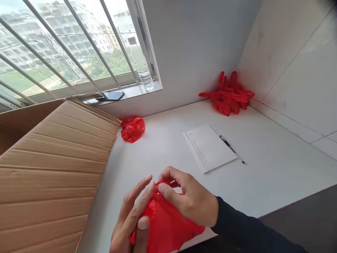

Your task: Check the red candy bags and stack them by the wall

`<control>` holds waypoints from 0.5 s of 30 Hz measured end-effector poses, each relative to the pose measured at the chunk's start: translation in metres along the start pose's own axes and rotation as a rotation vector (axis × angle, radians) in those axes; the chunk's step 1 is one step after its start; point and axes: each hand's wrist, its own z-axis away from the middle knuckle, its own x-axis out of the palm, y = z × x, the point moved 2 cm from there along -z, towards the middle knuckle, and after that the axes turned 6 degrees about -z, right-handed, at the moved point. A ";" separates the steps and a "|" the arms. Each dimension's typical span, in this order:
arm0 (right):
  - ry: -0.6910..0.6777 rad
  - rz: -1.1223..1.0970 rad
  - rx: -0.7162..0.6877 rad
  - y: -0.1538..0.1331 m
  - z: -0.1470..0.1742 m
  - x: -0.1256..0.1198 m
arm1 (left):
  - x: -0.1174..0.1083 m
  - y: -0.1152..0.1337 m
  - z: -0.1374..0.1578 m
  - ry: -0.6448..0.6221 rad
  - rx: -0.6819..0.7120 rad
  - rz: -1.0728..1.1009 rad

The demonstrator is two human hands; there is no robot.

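A red plastic bag [168, 221] is bunched up between my hands at the front edge of the white table. My right hand [186, 196] pinches the gathered top of the bag between thumb and curled fingers. Along the bag's left side lies my left hand [134, 214], its fingers stretched upward and its thumb against the red plastic. Part of the left palm is cut off by the bottom of the view. What the bag contains, if anything, is hidden.
A ribbed cardboard box [55, 158] takes up the left. One crumpled red bag [133, 129] sits by it; a red bag pile [229, 95] fills the back corner. Paper [210, 149] and a pen [228, 143] lie mid-table. A phone [112, 96] and water bottle [144, 75] rest on the sill.
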 end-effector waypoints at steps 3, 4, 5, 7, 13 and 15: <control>0.002 -0.119 0.037 0.002 0.003 -0.005 | -0.012 -0.015 0.013 -0.029 -0.091 -0.043; 0.021 -0.137 0.044 0.004 0.005 -0.010 | -0.017 -0.024 0.019 -0.030 -0.103 -0.065; 0.053 -0.137 0.053 0.008 0.006 -0.016 | -0.023 -0.033 0.025 -0.026 -0.114 -0.088; 0.137 -0.093 0.084 0.016 0.011 -0.030 | -0.033 -0.052 0.037 -0.004 -0.145 -0.128; 0.181 0.000 0.150 0.034 0.017 -0.033 | -0.041 -0.069 0.050 0.032 -0.283 0.003; 0.152 -0.014 0.125 0.034 0.017 -0.019 | -0.032 -0.060 0.045 -0.006 -0.213 0.047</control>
